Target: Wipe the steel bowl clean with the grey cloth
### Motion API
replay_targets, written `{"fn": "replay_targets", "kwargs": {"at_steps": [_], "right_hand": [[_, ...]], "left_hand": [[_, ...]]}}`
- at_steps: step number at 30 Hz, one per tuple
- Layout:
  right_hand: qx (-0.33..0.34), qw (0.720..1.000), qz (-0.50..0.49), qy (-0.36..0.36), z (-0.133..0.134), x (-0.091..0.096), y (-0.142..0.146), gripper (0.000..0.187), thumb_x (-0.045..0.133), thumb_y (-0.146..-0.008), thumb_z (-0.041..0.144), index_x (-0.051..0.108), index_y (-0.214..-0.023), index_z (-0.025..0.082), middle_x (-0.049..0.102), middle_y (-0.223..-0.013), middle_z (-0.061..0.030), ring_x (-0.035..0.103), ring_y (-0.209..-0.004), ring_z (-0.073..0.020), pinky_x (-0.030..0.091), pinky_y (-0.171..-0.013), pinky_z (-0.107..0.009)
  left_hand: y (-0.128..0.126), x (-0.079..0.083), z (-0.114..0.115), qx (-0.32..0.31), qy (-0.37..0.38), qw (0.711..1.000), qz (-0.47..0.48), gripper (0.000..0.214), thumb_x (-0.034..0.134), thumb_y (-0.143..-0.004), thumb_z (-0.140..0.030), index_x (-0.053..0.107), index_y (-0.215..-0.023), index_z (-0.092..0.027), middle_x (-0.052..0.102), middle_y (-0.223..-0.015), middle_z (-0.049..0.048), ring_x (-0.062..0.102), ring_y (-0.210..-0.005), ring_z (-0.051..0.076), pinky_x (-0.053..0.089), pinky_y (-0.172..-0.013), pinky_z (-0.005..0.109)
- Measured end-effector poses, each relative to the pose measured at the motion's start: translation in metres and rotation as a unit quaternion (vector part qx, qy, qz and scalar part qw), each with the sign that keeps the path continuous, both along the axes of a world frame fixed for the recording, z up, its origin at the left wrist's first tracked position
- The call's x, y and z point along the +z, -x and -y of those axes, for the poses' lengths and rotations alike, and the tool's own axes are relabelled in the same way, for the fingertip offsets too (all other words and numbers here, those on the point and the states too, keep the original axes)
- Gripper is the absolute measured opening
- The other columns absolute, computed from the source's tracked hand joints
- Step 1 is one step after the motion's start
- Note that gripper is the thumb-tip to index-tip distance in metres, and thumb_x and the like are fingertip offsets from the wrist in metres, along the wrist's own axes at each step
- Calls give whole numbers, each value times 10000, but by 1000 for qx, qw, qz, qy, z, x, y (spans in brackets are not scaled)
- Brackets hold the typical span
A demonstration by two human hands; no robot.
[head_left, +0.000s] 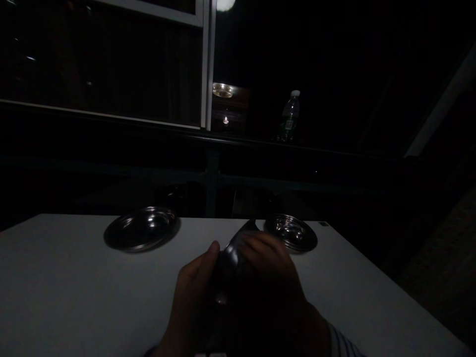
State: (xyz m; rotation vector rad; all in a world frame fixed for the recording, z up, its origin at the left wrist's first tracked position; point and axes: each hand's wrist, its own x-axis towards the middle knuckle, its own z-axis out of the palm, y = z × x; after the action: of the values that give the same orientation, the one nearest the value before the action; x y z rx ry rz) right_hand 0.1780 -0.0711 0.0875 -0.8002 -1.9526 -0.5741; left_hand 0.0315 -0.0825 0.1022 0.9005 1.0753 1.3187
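A dark, glossy object (232, 259) is between my two hands, low in the middle of the view. Its rounded surface catches a light, but its kind is hidden by darkness and by my hands. From behind the fingers a dark pointed shape (249, 227) sticks up toward the far table edge; whether it belongs to the same object, I cannot tell. My left hand (191, 287) is closed around the object's left side, thumb upward. Over its top and right side bend the fingers of my right hand (269, 260), slightly blurred.
On the white table (74, 287), a shiny metal plate (111, 237) lies at the far left and another metal plate (311, 244) at the far right. Beyond the table, a clear bottle (289, 121) with a white cap stands on a dark ledge by the window frame (207, 69).
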Motion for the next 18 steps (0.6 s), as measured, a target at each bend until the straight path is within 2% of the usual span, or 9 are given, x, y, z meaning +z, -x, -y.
{"fn": "replay_targets", "kwargs": {"at_steps": [3, 5, 7, 9, 11, 16, 18], "right_hand": [[26, 998, 57, -7, 8, -8, 15, 241, 412, -887, 260, 563, -1060, 190, 657, -977, -10, 534, -967, -148, 398, -853, -321], [26, 997, 72, -6, 5, -9, 12, 236, 429, -880, 273, 568, -1056, 201, 648, -1012, -11, 527, -989, -155, 384, -864, -329], [11, 999, 39, -8, -3, -6, 1, 223, 430, -876, 275, 580, -1027, 209, 631, -1058, -30, 519, -1010, -176, 396, -846, -345], [-12, 999, -29, 39, -11, -1, -10, 248, 392, -877, 197, 565, -1053, 168, 611, -1097, -66, 509, -1041, -180, 405, -867, -349], [-21, 996, -57, 65, -13, 1, -14, 270, 368, -875, 154, 549, -1074, 134, 603, -1108, -88, 503, -1055, -177, 410, -881, -344], [20, 1000, 22, -10, -1, -10, 8, 208, 429, -881, 276, 581, -1005, 206, 652, -1015, -9, 523, -994, -172, 397, -853, -354], [39, 997, 59, -15, 1, -13, 12, 216, 445, -876, 286, 572, -1038, 218, 652, -1021, 8, 522, -1002, -158, 383, -867, -352]], "left_hand": [[0, 0, -1, 5, -17, 1000, 12, 385, 652, -586, -481, 454, -461, -176, 403, -454, -51, 360, -435, 79, 367, -440, 208], [0, -1, -1, -6, -18, 1000, 5, 365, 655, -590, -465, 476, -466, -172, 423, -458, -44, 380, -442, 85, 373, -446, 209], [-1, -2, -1, -19, -11, 1000, -7, 353, 635, -614, -473, 507, -488, -169, 456, -472, -28, 417, -457, 99, 376, -447, 214], [-2, -4, -1, -25, -6, 1000, -12, 359, 611, -636, -487, 516, -498, -169, 462, -470, -21, 433, -459, 108, 368, -436, 217], [-2, -6, -1, -24, -5, 1000, -17, 373, 601, -642, -498, 510, -491, -169, 456, -463, -22, 429, -455, 108, 368, -435, 218], [0, -3, -1, -11, -20, 1000, 2, 370, 625, -635, -476, 488, -468, -175, 440, -456, -37, 403, -449, 99, 359, -430, 217], [0, 0, -1, -18, -24, 999, 27, 349, 630, -629, -462, 502, -471, -179, 455, -462, -32, 417, -461, 107, 375, -449, 227]]}}
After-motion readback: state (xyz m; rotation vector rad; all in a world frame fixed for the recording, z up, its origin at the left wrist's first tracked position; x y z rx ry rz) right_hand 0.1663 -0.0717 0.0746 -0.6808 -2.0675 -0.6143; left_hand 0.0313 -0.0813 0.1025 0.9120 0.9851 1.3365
